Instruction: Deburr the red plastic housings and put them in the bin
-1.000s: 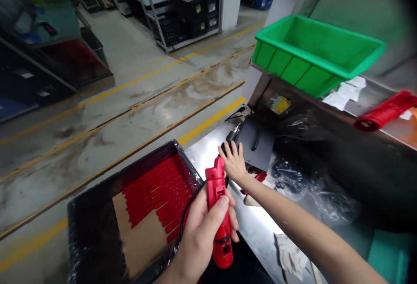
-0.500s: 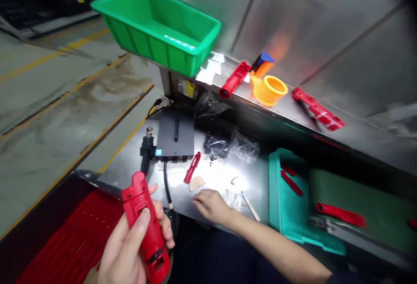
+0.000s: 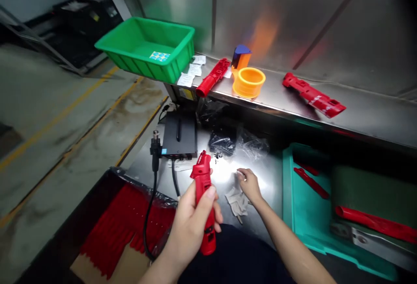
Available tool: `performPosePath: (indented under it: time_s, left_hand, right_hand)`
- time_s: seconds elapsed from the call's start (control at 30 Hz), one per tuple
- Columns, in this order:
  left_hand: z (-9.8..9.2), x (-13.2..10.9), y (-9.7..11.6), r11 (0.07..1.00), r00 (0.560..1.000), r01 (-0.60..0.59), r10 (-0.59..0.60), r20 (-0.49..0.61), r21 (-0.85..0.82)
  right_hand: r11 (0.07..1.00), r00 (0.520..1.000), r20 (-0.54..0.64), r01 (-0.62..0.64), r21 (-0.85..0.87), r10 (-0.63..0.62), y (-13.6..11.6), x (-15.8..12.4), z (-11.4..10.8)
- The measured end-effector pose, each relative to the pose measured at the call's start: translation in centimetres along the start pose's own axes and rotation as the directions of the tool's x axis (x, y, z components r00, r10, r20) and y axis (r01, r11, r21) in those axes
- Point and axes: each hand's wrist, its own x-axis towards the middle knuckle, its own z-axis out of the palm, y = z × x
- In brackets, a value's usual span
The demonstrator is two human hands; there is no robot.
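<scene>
A left hand (image 3: 192, 219) closes around a red plastic tool housing (image 3: 202, 188), whose long axis tilts up and away toward a black box (image 3: 179, 134) on the steel table (image 3: 270, 188). Right of the housing, a loosely curled, empty right hand (image 3: 250, 184) hovers just beside a crumpled white cloth (image 3: 237, 201).
</scene>
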Motion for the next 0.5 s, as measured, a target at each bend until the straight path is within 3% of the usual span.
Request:
performPosePath:
  time_s: [0.07,0.2,0.27,0.33,0.4,0.5]
  left_hand:
    - [0.9,-0.4,0.1,0.998,1.000,-0.022,0.023,-0.004,0.053]
    - [2.3,-1.0,0.0,0.986,0.999,-0.034,0.035,-0.006,0.166]
    - [2.9,-1.3,0.0,0.972,0.999,-0.039,0.040,0.003,0.232]
    - [3.4,-1.5,-0.1,0.960,0.998,-0.059,0.055,0.022,0.275]
    - [3.8,-1.7,-0.2,0.946,0.995,-0.100,0.090,0.046,0.309]
    - [4.2,-1.9,-0.2,0.909,0.982,-0.188,0.172,0.076,0.373]
  right_hand:
    - [0.986,0.996,-0.003,0.093,0.138,-0.094,-2.7,-1.5,-2.8]
    - [0.897,0.954,-0.068,0.297,0.327,-0.291,-10.2,-5.5,-10.9]
    - [0.769,0.836,-0.125,0.543,0.336,-0.535,-14.0,-7.5,-14.2]
    - [0.672,0.733,-0.064,0.652,0.352,-0.677,-16.8,-8.9,-16.3]
    - [0.613,0.659,0.003,0.699,0.368,-0.752,-18.2,-9.7,-17.1]
    - [0.542,0.575,0.011,0.764,0.350,-0.818,-18.7,-9.8,-16.8]
